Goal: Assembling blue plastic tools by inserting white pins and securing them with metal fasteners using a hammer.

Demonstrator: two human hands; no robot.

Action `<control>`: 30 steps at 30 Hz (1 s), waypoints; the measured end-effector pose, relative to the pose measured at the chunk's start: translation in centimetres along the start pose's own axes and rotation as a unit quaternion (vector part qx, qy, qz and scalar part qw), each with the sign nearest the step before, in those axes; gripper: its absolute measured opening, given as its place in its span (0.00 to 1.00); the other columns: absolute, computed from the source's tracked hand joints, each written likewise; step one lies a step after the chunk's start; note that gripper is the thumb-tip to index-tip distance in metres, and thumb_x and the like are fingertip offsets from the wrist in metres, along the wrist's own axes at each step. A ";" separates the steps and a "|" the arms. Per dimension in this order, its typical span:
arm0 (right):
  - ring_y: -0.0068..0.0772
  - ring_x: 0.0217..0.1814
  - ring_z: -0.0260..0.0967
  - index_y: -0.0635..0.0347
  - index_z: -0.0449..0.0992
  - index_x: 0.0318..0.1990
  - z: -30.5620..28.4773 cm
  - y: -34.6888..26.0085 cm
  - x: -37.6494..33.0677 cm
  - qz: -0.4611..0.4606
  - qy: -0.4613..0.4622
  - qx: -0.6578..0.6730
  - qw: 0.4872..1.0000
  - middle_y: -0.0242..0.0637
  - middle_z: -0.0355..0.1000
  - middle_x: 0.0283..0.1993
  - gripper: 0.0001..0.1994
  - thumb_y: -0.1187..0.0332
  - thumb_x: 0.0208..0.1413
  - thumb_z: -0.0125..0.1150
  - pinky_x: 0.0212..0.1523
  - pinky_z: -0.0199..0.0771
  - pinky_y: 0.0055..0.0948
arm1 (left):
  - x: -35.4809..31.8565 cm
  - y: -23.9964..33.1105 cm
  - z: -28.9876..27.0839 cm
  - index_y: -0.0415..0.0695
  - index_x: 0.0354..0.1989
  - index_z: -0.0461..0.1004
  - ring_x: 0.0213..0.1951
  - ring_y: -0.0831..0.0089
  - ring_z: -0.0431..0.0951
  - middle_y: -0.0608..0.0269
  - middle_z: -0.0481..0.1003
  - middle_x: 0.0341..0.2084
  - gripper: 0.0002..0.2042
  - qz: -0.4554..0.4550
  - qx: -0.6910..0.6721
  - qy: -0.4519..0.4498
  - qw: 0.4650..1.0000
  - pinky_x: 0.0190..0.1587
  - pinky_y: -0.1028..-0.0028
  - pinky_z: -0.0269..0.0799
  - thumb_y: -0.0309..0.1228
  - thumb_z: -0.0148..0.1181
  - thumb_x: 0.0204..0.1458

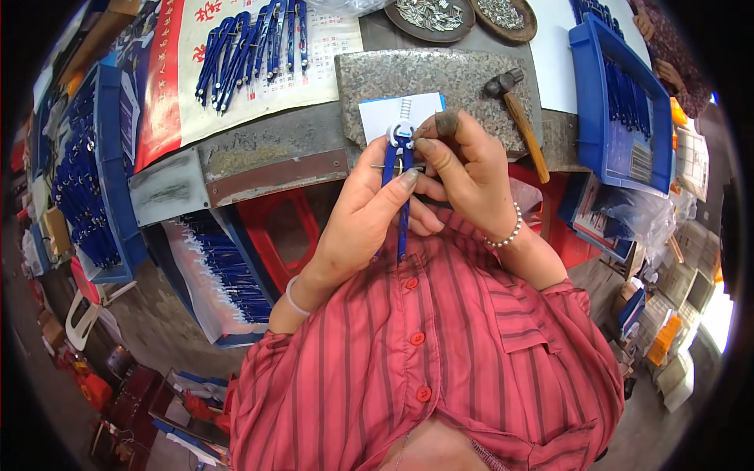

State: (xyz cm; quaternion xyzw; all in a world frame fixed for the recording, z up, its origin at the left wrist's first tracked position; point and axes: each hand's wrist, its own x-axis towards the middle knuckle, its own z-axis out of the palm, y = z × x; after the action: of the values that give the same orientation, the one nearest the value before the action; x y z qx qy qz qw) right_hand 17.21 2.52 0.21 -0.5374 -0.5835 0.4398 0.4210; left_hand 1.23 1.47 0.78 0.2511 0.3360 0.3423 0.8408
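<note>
A blue drawing compass (405, 208) with a white round head (401, 131) is held upright before my chest, its legs pointing down toward me. My left hand (365, 204) grips it, thumb across the legs and fingers behind. At the right side of the head, the thumb and forefinger of my right hand (463, 161) pinch together; whether a small part sits between them is hidden. A thin metal pin (378, 166) sticks out sideways from the compass beside my left fingers. Behind the head lies a white paper pad (379, 116) on a speckled stone slab (463, 78).
A hammer (512, 106) rests on the slab's right side. Beyond it stand two dishes of small metal parts (430, 17). Several blue compasses (251, 49) lie on a printed sheet at the left. Blue crates (118, 243) (585, 102) flank me; another person's hand (669, 77) shows far right.
</note>
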 end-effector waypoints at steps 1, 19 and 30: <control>0.36 0.27 0.72 0.64 0.69 0.36 0.1 0.0 0.0 -0.038 0.012 -0.051 0.998 0.41 0.72 0.29 0.05 0.75 0.52 0.58 0.27 0.70 0.29 | 0.0 0.0 0.0 0.38 0.59 0.51 0.27 0.69 0.79 0.49 0.74 0.35 0.19 0.000 0.000 0.000 1.000 0.30 0.76 0.77 0.28 0.41 0.62; 0.32 0.28 0.71 0.64 0.68 0.37 0.2 -0.2 -0.4 -0.130 0.022 -0.160 0.978 0.41 0.70 0.33 0.05 0.78 0.53 0.56 0.28 0.71 0.25 | -0.1 -0.2 -0.1 0.41 0.60 0.50 0.28 0.72 0.78 0.56 0.71 0.37 0.19 -0.001 0.013 -0.008 1.000 0.32 0.77 0.75 0.30 0.41 0.62; 0.40 0.29 0.72 0.64 0.68 0.36 0.2 -0.7 -0.2 -0.189 -0.022 -0.251 0.949 0.41 0.71 0.33 0.06 0.78 0.51 0.57 0.29 0.72 0.30 | 0.3 -1.7 -0.5 0.39 0.59 0.51 0.28 0.73 0.78 0.56 0.71 0.38 0.18 0.052 0.113 0.031 0.992 0.31 0.78 0.75 0.28 0.42 0.62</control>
State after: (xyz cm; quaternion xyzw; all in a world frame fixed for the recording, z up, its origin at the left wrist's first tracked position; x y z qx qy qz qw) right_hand 16.86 2.25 0.85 -0.4962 -0.7750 0.2031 0.3346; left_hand 1.66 0.66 -0.79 0.3513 0.3847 0.3532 0.7770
